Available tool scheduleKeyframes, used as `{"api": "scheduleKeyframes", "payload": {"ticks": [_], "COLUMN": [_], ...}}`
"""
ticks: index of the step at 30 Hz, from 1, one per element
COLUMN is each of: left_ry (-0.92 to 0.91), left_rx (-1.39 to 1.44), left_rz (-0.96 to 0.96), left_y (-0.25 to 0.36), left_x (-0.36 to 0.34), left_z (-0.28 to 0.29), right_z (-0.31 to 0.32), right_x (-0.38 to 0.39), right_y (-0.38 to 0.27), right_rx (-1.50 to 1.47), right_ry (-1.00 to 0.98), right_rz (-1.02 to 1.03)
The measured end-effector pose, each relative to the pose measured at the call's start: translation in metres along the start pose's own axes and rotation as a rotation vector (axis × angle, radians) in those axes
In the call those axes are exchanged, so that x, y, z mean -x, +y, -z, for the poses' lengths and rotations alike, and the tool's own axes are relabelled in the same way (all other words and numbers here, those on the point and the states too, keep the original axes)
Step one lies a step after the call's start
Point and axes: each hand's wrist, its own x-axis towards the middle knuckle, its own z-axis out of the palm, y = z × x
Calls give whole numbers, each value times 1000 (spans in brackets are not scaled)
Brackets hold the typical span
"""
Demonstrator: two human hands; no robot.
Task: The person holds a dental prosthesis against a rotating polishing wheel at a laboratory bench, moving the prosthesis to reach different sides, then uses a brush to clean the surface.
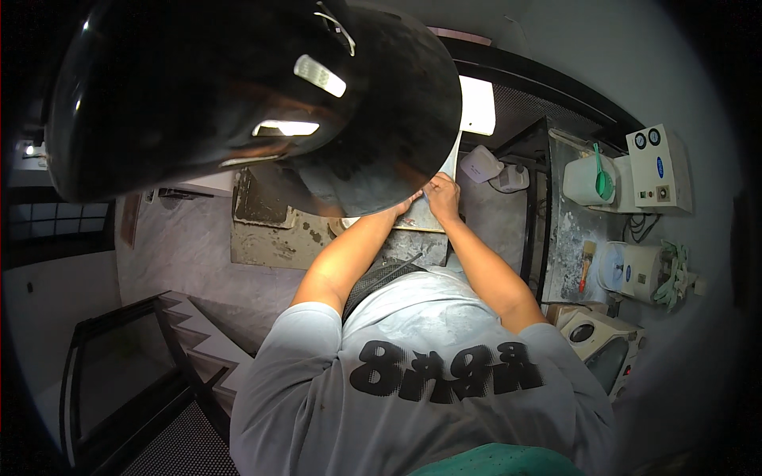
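Note:
A large glossy black dome-shaped object [389, 87] fills the upper left and covers part of the work. Just past its lower right edge, my right hand [443, 194] is closed with its fingers curled; what it grips is too small to make out. My left hand [406, 205] lies close beside it, its fingers largely hidden by the black rim. A pale narrow strip [455, 155] rises from behind my right hand toward a bright white panel [477, 107]. Both hands are over a pale work surface [429, 220] in front of my body.
Two whitish jugs [482, 164] stand beyond my right hand. Along the right bench are a white tub [579, 181] with a green scoop [604, 184], a box with gauges [660, 168], a brush [586, 262] and another machine [640, 275]. A black-framed panel [119, 373] stands lower left.

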Motion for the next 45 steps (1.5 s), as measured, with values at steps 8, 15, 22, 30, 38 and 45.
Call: {"api": "scheduleKeyframes", "payload": {"ticks": [8, 15, 22, 30, 38, 45], "left_ry": [-52, 29, 23, 47, 53, 55], "left_rx": [-25, -33, -43, -208, -91, -158], "left_rz": [-31, -18, -64, -81, -115, -107], "left_y": [2, -2, -2, 5, 5, 7], "left_x": [2, 4, 8, 19, 16, 26], "left_z": [-1, -3, -1, -19, -8, -17], "right_z": [-1, -4, 0, 9, 2, 1], "right_x": [-5, -9, -9, -9, -17, -11], "right_y": [8, 13, 11, 11, 2, 7], "right_rx": [-23, 20, -4, -54, 29, 29], "right_ry": [32, -36, -79, 12, -51, -11], "right_rz": [72, -50, -19, 46, 126, 74]}}
